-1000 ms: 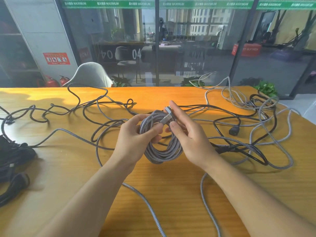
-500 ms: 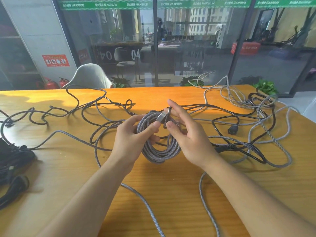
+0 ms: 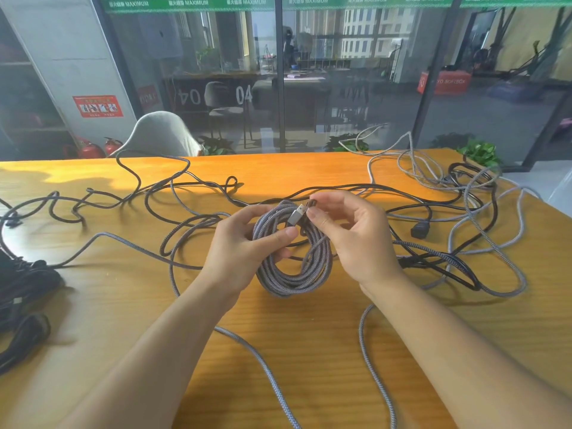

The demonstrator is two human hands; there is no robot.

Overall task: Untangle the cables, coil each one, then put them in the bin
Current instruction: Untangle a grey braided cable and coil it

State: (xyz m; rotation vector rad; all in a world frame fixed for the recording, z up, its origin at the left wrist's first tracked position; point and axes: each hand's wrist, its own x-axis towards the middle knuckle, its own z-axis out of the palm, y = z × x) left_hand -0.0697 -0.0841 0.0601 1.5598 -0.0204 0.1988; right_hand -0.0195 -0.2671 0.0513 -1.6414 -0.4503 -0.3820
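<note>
Coiled cable (image 3: 294, 267): grey braid with a fine woven fleck; its USB plug (image 3: 296, 215) is seen in silver-grey metal. Loose braided cables (image 3: 507, 243) on the right are lighter grey-white, same herringbone weave. Thin cables (image 3: 148, 187) across the left are plain black, as is the cable bundle (image 3: 24, 289) at the left edge. Table (image 3: 309, 351) is finished in orange-yellow wood with fine straight grain. Chair (image 3: 161, 134) behind: pale grey. Extinguishers (image 3: 93, 148): red. Banner strip (image 3: 185, 3) on the glass: green, white lettering.

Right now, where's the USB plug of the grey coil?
Head view, centre: the USB plug sits at the top of the grey coil, pinched by the right hand, beside the left hand gripping the coil.
</note>
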